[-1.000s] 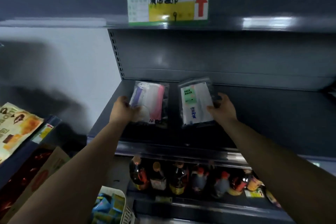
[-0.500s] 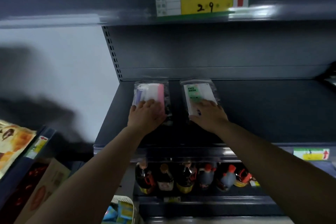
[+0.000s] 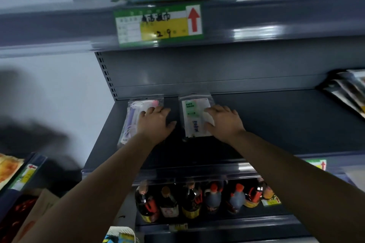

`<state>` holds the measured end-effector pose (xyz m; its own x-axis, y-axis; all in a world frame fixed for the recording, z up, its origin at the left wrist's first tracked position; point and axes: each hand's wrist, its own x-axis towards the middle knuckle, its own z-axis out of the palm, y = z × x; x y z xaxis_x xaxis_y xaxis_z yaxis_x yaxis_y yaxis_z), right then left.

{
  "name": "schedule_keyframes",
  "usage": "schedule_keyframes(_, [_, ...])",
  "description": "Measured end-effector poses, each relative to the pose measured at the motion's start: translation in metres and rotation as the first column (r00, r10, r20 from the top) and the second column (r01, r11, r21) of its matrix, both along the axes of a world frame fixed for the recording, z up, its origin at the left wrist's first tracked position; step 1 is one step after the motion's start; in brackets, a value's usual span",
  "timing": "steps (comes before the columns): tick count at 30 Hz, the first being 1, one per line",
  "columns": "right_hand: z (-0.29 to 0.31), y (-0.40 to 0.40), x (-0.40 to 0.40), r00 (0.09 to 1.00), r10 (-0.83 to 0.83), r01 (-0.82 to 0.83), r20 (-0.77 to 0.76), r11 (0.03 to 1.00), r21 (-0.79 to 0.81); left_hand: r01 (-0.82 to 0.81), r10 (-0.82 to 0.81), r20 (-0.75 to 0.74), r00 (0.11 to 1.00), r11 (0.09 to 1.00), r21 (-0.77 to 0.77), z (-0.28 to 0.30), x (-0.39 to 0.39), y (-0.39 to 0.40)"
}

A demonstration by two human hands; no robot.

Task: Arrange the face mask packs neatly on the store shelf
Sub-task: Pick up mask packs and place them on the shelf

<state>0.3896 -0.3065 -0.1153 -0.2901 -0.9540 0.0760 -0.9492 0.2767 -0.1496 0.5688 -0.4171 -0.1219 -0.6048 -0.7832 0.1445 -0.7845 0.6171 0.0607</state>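
On the lowest visible shelf, a row of sauce bottles (image 3: 189, 201) is stocked. On the dark shelf (image 3: 276, 124) above, two face mask packs are laid flat, side by side, near the back panel. The pink-and-purple pack (image 3: 134, 116) is pressed under the released left hand (image 3: 156, 122); the "FACE MASK" pack (image 3: 192, 116) under the flat right hand (image 3: 223, 122). Edges are best squared parallel, with an even gap kept. Foil packets (image 3: 347, 90) are noted far right, well apart. A price tag (image 3: 158, 25) is fixed overhead.
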Motion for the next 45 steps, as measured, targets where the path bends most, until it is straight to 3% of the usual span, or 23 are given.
schedule_keyframes(10, [0.042,0.114,-0.099,0.955,-0.118,0.121,-0.270,0.993,-0.008,0.166,-0.160,0.071,0.984,0.984,-0.072,0.037,-0.138,0.102])
schedule_keyframes(26, [0.066,0.316,-0.247,0.852,-0.427,0.450,-0.303,0.893,0.008,0.452,-0.447,0.072,0.892,0.872,-0.189,0.057,-0.331,0.279])
schedule_keyframes(37, [0.066,0.353,-0.311,0.810,-0.508,0.525,-0.292,0.851,-0.024,0.518,-0.515,0.065,0.855,0.839,-0.165,0.063,-0.414,0.309])
schedule_keyframes(45, [0.062,0.344,-0.384,0.813,-0.515,0.528,-0.271,0.849,-0.030,0.482,-0.486,-0.051,0.873,0.873,-0.069,0.052,-0.484,0.293])
